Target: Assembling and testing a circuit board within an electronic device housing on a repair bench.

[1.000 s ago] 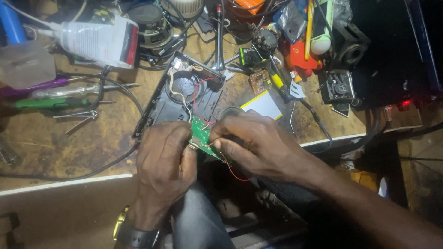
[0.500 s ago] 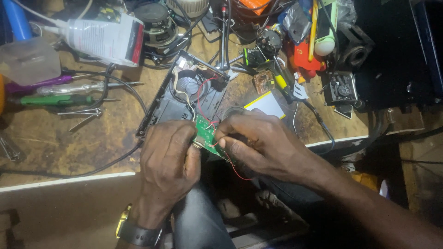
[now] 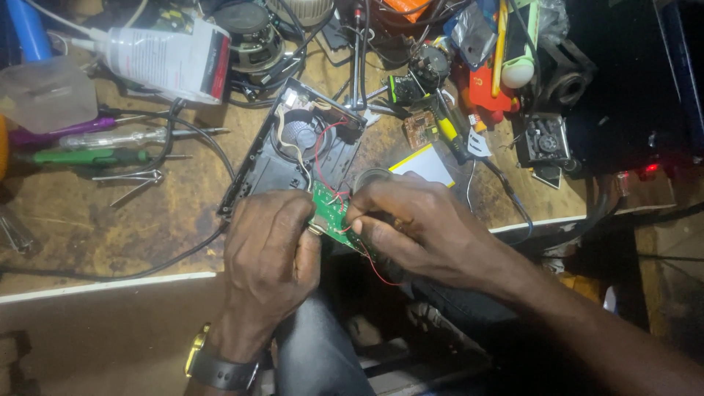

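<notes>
While left hand (image 3: 268, 253) fingers pinch flat green circuit board (image 3: 328, 214), right hand (image 3: 411, 224) fingers grip its edge above scuffed wooden bench (image 3: 147, 220).

My surface (image 3: 88, 227) is worn, stained wood with a pale front edge. On it lie an open black casing (image 3: 282, 158), screwdrivers with purple, clear and green handles (image 3: 81, 139), tweezers (image 3: 136, 180), a white glue bottle (image 3: 165, 59), a round speaker (image 3: 253, 33) and a yellow-edged white pad (image 3: 429, 163).

Small green circuit board (image 3: 328, 213), tilted, red-wired, at the open black casing (image 3: 293, 150).
</notes>
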